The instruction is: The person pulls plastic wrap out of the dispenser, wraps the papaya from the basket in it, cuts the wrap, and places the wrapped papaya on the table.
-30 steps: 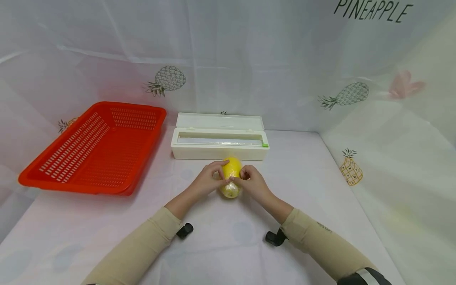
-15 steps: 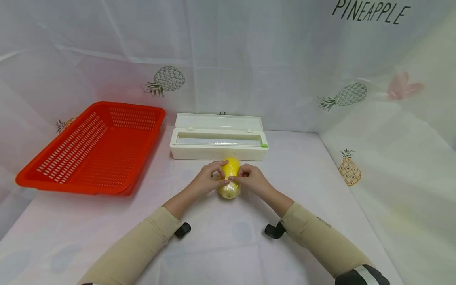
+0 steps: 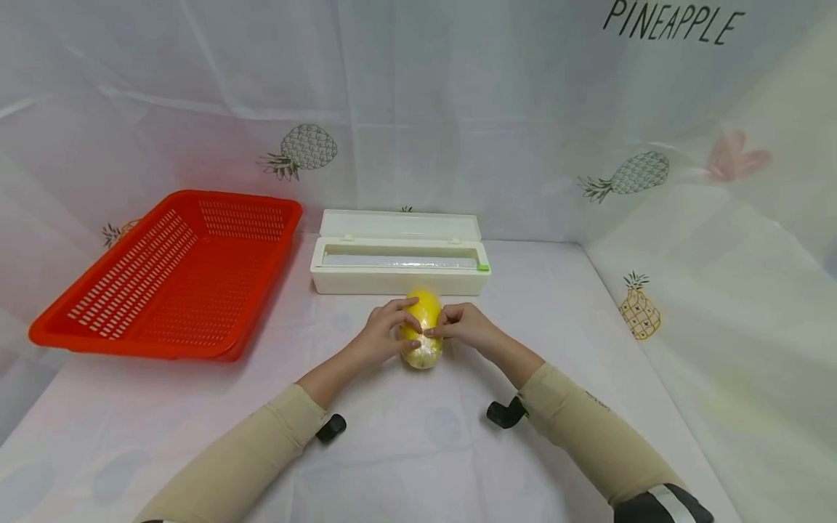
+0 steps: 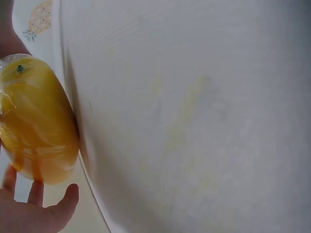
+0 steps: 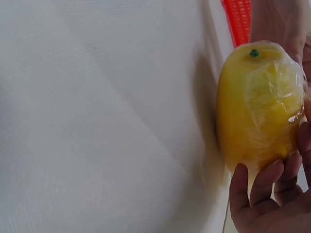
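Note:
A yellow fruit that looks like a mango (image 3: 426,309) stands on the table in front of a white box. Clear cling film (image 5: 278,92) covers it, wrinkled and bunched on one side. A small green stem spot (image 4: 20,68) shows on its near end. My left hand (image 3: 382,334) holds the mango from the left, with thumb and fingers spread along its side. From the right, my right hand (image 3: 471,330) pinches at the film on top with thumb and forefinger; its other fingers curl against the fruit. Exactly what lies between the pinching tips is too small to tell.
Behind the mango stands a white cling film dispenser (image 3: 400,280), its lid raised and a roll inside. A red perforated basket (image 3: 235,349) is at the left. Pineapple-printed cloth (image 3: 497,145) hangs behind and at the right.
My left thumb and forefinger have spread apart, the thumb shifting toward the near end. My right thumb has moved slightly away from the left one. The mango stays in nearly the same place.

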The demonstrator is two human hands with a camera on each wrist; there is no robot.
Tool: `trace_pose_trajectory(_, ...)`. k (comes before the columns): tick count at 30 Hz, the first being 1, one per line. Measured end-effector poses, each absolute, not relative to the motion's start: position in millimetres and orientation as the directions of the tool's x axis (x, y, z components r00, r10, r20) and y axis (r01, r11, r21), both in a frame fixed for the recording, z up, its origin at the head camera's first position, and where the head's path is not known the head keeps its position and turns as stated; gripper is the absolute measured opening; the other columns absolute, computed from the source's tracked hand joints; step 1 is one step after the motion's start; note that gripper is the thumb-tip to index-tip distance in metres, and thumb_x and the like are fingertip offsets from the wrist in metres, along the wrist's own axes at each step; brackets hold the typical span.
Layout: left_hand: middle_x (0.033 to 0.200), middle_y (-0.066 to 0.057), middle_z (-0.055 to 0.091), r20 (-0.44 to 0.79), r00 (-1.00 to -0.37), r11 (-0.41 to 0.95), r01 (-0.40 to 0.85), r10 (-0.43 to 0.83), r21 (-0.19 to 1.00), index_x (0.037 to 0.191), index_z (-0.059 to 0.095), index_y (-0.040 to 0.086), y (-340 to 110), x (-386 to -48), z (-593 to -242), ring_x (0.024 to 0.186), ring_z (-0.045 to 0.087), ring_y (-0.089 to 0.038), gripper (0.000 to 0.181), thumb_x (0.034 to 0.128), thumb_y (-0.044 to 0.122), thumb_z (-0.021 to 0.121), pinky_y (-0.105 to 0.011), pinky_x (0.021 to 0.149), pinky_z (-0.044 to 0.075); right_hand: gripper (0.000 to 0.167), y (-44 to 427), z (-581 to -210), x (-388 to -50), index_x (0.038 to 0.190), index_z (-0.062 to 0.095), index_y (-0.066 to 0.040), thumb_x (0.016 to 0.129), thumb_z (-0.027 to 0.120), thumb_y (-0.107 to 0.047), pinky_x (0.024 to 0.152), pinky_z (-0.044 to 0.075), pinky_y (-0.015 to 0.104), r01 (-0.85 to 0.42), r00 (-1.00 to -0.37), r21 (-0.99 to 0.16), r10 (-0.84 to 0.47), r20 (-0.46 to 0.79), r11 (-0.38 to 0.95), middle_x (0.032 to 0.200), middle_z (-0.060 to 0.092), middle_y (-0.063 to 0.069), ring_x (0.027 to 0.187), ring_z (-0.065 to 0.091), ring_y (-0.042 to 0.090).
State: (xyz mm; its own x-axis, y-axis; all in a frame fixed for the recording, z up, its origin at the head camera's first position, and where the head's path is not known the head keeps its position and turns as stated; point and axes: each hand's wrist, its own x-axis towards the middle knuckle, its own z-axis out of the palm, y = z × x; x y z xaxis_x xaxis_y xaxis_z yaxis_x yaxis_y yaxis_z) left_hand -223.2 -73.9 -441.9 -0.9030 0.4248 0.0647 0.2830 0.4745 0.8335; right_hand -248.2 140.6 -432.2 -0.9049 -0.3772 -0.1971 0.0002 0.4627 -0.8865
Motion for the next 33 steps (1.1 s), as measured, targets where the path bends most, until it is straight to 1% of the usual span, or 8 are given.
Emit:
trace_pose_trajectory(3,0.152,0.001,0.037,0.065,-0.901,0.477,0.287,0.428,0.831,0.094,0.07,0.021,-74.5,-223.2,-443.1,0.135,0.026,-0.033,0.014,0.0836,0.015,0.078,-0.057,0.108,0.024,0.016,144.0,-433.3,-248.1,0.077,0.065,-0.008,0.086,0.074,-0.018,0.078,0.046,0.035,-0.005,-0.892,-0.893,-0.405,-0.199,0.449,0.079,0.06,0.002,0.085,0.053,0.021)
trace_pose_trajectory(8,0.151,0.0,0.036,0.061,-0.908,0.474,0.273,0.415,0.837,0.096,0.072,0.021,-74.7,-222.7,-444.4,0.134,0.026,-0.035,0.015,0.0835,0.016,0.078,-0.059,0.107,0.025,0.012,150.2,-432.0,-242.2,0.091,0.065,-0.007,0.088,0.071,-0.017,0.08,0.043,0.035,-0.087,-0.869,-0.892,-0.471,-0.15,0.443,0.089,0.057,0.004,0.091,0.051,0.023)
trace_pose_trajectory(10,0.151,-0.001,0.035,0.064,-0.91,0.473,0.271,0.409,0.838,0.097,0.073,0.021,-74.6,-222.1,-444.9,0.133,0.026,-0.036,0.015,0.0837,0.016,0.078,-0.06,0.105,0.025,0.018,150.7,-431.7,-238.1,0.096,0.062,-0.006,0.086,0.073,-0.017,0.081,0.043,0.035,-0.132,-0.862,-0.884,-0.492,-0.121,0.448,0.094,0.053,0.006,0.093,0.05,0.024)
trace_pose_trajectory(14,0.151,-0.001,0.033,0.057,-0.919,0.479,0.256,0.39,0.84,0.099,0.075,0.022,-74.6,-221.1,-445.0,0.132,0.026,-0.038,0.016,0.0838,0.017,0.078,-0.061,0.104,0.027,0.041,146.4,-433.4,-228.4,0.103,0.052,-0.004,0.079,0.082,-0.016,0.081,0.048,0.036,-0.215,-0.847,-0.868,-0.528,-0.063,0.448,0.103,0.044,0.01,0.096,0.049,0.028)
trace_pose_trajectory(18,0.152,0.0,0.031,0.038,-0.92,0.487,0.241,0.39,0.839,0.101,0.076,0.023,-75.4,-221.0,-444.0,0.133,0.025,-0.038,0.017,0.0848,0.017,0.077,-0.06,0.103,0.028,0.052,140.2,-437.9,-221.7,0.102,0.046,-0.005,0.073,0.088,-0.016,0.075,0.049,0.031,-0.3,-0.851,-0.827,-0.524,0.008,0.476,0.102,0.038,0.011,0.091,0.048,0.026)
trace_pose_trajectory(23,0.154,-0.003,0.027,0.028,-0.903,0.502,0.264,0.429,0.823,0.108,0.075,0.023,-78.7,-223.6,-442.6,0.129,0.027,-0.04,0.023,0.0861,0.016,0.076,-0.059,0.1,0.03,0.049,137.8,-443.4,-225.7,0.098,0.045,-0.008,0.074,0.086,-0.016,0.069,0.045,0.023,-0.375,-0.842,-0.787,-0.535,0.068,0.491,0.096,0.037,0.008,0.084,0.045,0.022)
trace_pose_trajectory(28,0.154,-0.004,0.025,0.005,-0.893,0.514,0.264,0.45,0.816,0.108,0.075,0.024,-81.7,-223.6,-439.2,0.129,0.028,-0.042,0.024,0.0859,0.014,0.076,-0.059,0.099,0.031,0.042,141.4,-442.8,-233.7,0.097,0.048,-0.01,0.077,0.084,-0.013,0.067,0.043,0.022,-0.397,-0.805,-0.797,-0.59,0.063,0.456,0.094,0.039,0.007,0.082,0.046,0.021)
trace_pose_trajectory(33,0.153,-0.004,0.025,0.005,-0.901,0.507,0.248,0.433,0.826,0.105,0.076,0.024,-82.5,-222.6,-439.6,0.131,0.028,-0.041,0.024,0.084,0.012,0.077,-0.059,0.1,0.03,0.034,146.6,-444.0,-240.4,0.099,0.054,-0.005,0.078,0.08,-0.003,0.069,0.045,0.022,-0.371,-0.768,-0.851,-0.638,0.055,0.373,0.096,0.044,0.012,0.083,0.049,0.03)
